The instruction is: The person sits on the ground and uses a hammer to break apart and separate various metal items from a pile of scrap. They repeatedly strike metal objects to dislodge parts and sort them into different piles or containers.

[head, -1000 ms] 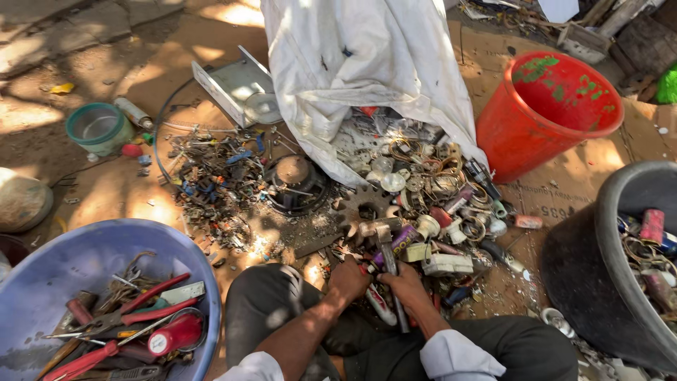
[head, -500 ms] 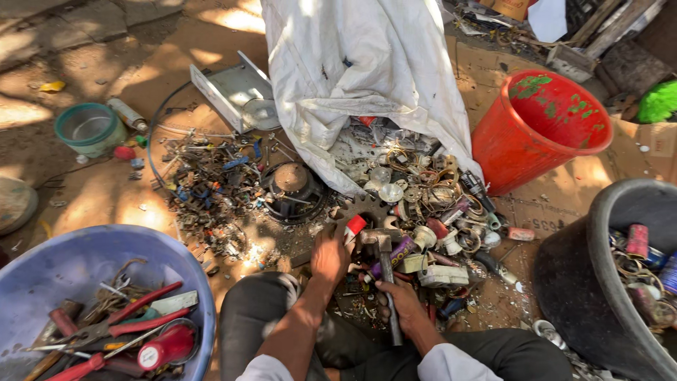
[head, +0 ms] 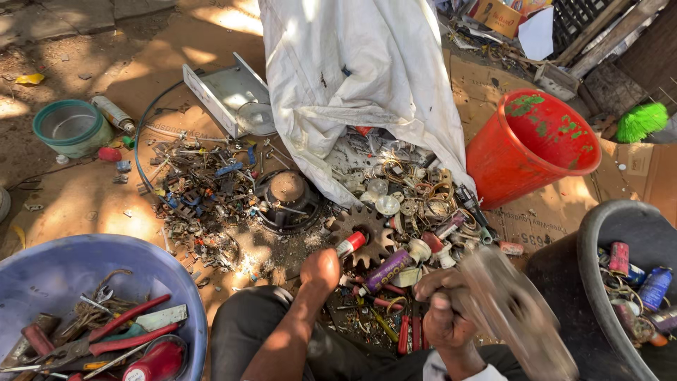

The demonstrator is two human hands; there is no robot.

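Head view: a person sits on the ground over a spill of small scrap.
Right hand: right hand (head: 443,310) is lifted, fingers (head: 438,282) wrapped closed around a long grey bar (head: 518,317), blurred by motion; what kind of piece it is cannot be told.
Left hand: left hand (head: 321,269) is down in the scrap pile (head: 395,233), just beside the toothed gear (head: 363,233); whether its fingers are open or closed on something cannot be told.
Doing it well: as a judgement, a firm grip near the bar's middle would steady it, and the low hand does best taking one piece at a time, clear of the gear's teeth and loose wire.
Materials: the gear is rusty, flat and round; near it lie a red-capped cylinder (head: 350,244) and a purple cylinder (head: 386,270), smooth beside tangled copper-coloured wire.
Sack: white woven sack (head: 352,77), creased and dusty, lies open over the pile.
Containers: red plastic bucket (head: 529,144) tipped on its side; blue basin (head: 49,282) with red-handled pliers; dark tub (head: 599,240) with small cans.
Ground: dirt and flattened cardboard.
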